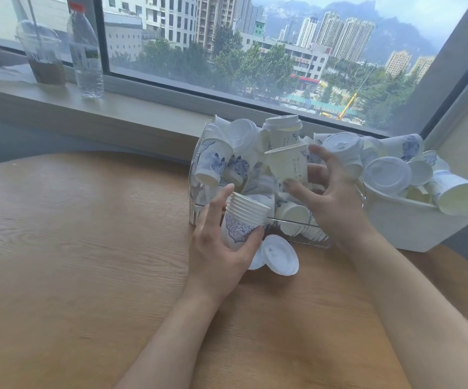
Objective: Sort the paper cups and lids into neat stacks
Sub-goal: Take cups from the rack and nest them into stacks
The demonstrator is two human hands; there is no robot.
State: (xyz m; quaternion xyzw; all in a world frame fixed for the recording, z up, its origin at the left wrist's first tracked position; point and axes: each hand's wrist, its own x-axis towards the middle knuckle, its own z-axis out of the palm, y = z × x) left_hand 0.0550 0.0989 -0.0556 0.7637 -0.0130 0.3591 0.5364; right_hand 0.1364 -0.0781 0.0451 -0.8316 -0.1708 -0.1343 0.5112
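While the left hand [216, 248] holds a nested stack of paper cups [242, 220] just above the wooden bench [86, 234], its grip is wrapped around the lower part of the stack, thumb on the near side and fingers behind. The stack tilts slightly and shows a blue pattern on its outer cup, with several rims layered at the top.

The right hand [328, 192] is raised over a clear bin [196, 169] and holds a single cream cup [290, 164]; its grip is a loose pinch, thumb against the cup's lower wall and fingers spread around the far side. That cup is upright, mouth up, and sits above the jumble in the bin.

The clear bin stands at the far edge of the bench, against the window ledge, heaped with loose cups lying at all angles and some white lids [242, 133]. One cup with a lid on it [283, 130] stands upright at the top of the heap. Just right of the clear bin, a white tub [412, 223] holds more cups and lids, some hanging over its rim.

Two white lids [279, 255] lie overlapping on the bench, just beside the left hand and in front of the clear bin.

On the window ledge [143, 108], well apart to the left, stand a water bottle [85, 51] with a red cap and a clear plastic cup [43, 51] with a domed lid and dark liquid at the bottom.
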